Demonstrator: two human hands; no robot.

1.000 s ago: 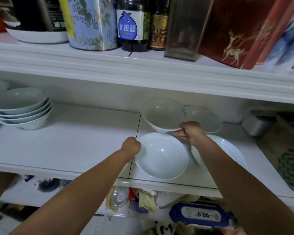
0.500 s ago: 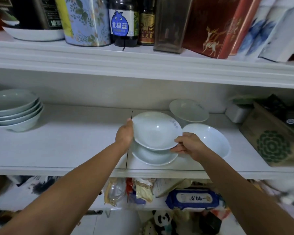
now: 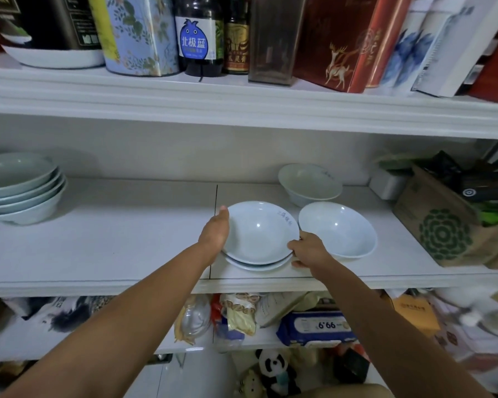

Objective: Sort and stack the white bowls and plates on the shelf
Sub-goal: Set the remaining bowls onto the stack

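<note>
On the middle shelf [image 3: 112, 239] a white bowl [image 3: 259, 231] sits nested in a second white bowl [image 3: 259, 267], of which only the front rim shows. My left hand [image 3: 216, 234] presses against the top bowl's left rim. My right hand [image 3: 308, 251] grips the right edge of the pair, thumb down near the shelf. Just right of the pair stands another white bowl [image 3: 338, 228], and a deeper one [image 3: 309, 182] sits behind it by the back wall. A stack of several white bowls [image 3: 20, 191] rests at the far left.
A cardboard box [image 3: 443, 234] with a green emblem and a small white container [image 3: 385, 186] crowd the shelf's right end. The upper shelf [image 3: 242, 110] hangs low overhead, loaded with tins and bottles. Bare shelf surface lies between the left stack and the nested pair.
The bowl held in the air by both hands has come down into the bowl on the shelf. The camera view has shifted a little to the right.
</note>
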